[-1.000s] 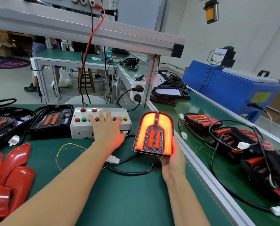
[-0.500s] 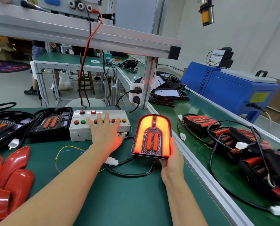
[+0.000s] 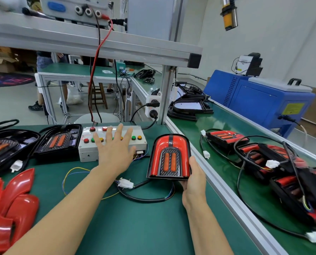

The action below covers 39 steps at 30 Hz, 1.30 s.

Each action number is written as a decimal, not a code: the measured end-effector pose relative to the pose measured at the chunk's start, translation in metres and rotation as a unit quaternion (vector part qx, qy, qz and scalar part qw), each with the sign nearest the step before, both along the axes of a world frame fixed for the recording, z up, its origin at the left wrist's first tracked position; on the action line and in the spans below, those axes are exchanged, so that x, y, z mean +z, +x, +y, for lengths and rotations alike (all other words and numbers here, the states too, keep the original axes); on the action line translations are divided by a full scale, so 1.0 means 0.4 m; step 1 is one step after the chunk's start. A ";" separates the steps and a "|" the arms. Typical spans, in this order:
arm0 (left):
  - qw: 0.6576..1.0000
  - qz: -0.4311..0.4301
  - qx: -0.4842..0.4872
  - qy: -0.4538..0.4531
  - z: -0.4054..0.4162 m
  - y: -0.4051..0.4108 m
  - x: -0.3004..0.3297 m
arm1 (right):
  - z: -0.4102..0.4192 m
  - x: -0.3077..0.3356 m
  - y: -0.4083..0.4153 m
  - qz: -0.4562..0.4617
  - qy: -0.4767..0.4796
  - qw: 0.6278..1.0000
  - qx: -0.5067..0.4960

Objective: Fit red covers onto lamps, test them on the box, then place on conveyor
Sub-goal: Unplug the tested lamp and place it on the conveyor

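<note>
My right hand (image 3: 194, 178) grips the lower right edge of a lamp with its red cover fitted (image 3: 169, 157), tilted up toward me; the lamp is dark. Its black cable runs to a white connector (image 3: 125, 183) on the mat. My left hand (image 3: 114, 150) lies spread, fingers straight, on the white test box (image 3: 85, 150) over its coloured buttons. Two uncovered black lamps (image 3: 58, 142) lie left of the box. Loose red covers (image 3: 9, 201) are piled at the lower left. Several finished lamps (image 3: 282, 168) with cables lie on the green conveyor (image 3: 227, 122) to the right.
An aluminium rail (image 3: 225, 192) divides my bench from the conveyor. A blue machine (image 3: 260, 102) stands beyond the belt. Black frames (image 3: 188, 107) sit farther up the conveyor. A shelf beam with a power supply and a red lead crosses overhead. Another person stands behind the far bench.
The lamp was glowing bright orange-red and is now dark. My left hand stays on the box with fingers spread wider. My head has tilted up slightly.
</note>
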<state>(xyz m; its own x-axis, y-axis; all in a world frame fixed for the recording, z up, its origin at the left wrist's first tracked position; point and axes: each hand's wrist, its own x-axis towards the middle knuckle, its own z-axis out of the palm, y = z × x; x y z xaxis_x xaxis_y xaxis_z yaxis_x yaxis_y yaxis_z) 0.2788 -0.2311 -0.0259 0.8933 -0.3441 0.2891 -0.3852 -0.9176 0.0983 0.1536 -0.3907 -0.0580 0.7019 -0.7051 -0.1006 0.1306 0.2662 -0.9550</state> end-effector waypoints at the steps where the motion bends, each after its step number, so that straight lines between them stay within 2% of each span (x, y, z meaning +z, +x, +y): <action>1: 1.000 -0.011 -0.006 -0.025 0.010 -0.011 0.003 | -0.001 0.000 0.000 0.003 0.001 1.000 -0.001; 4: 0.995 -0.037 -0.022 -0.087 0.046 -0.052 0.003 | -0.001 -0.001 0.003 0.012 -0.002 1.000 -0.009; 8: 0.991 -0.043 -0.032 -0.125 0.102 -0.106 -0.019 | 0.002 0.000 0.005 0.021 -0.020 0.999 -0.016; 13: 0.991 -0.027 -0.069 -0.116 0.153 -0.157 -0.060 | 0.002 0.000 0.005 0.042 -0.041 0.998 -0.003; 16: 0.991 -0.027 -0.095 -0.091 0.167 -0.180 -0.076 | -0.002 -0.006 0.003 0.083 -0.093 0.992 -0.010; 20: 0.989 -0.061 -0.110 -0.078 0.176 -0.194 -0.092 | 0.001 -0.010 -0.002 0.126 -0.230 0.963 -0.054; 24: 0.988 -0.046 -0.110 -0.100 0.178 -0.198 -0.093 | 0.010 -0.001 -0.011 0.149 -0.318 0.933 -0.074; 30: 0.982 -0.044 -0.143 -0.118 0.184 -0.202 -0.087 | 0.006 -0.010 -0.015 0.168 -0.380 0.907 -0.072; 33: 0.979 -0.072 -0.148 -0.120 0.186 -0.203 -0.084 | 0.012 -0.007 -0.017 0.155 -0.415 0.892 -0.090; 36: 0.975 -0.100 -0.147 -0.137 0.179 -0.203 -0.080 | 0.021 0.002 -0.019 0.161 -0.467 0.865 -0.093; 39: 0.971 -0.134 -0.145 -0.135 0.174 -0.206 -0.078 | 0.021 0.006 -0.019 0.211 -0.510 0.829 -0.084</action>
<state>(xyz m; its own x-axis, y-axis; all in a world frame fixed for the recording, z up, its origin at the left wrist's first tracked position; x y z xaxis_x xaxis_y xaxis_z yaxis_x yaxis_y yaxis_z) 0.1965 -0.1614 -0.0572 0.6506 -0.4494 0.6121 -0.6684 -0.7216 0.1807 0.1458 -0.3822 -0.0556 0.6390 -0.6582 0.3980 -0.3185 -0.6974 -0.6420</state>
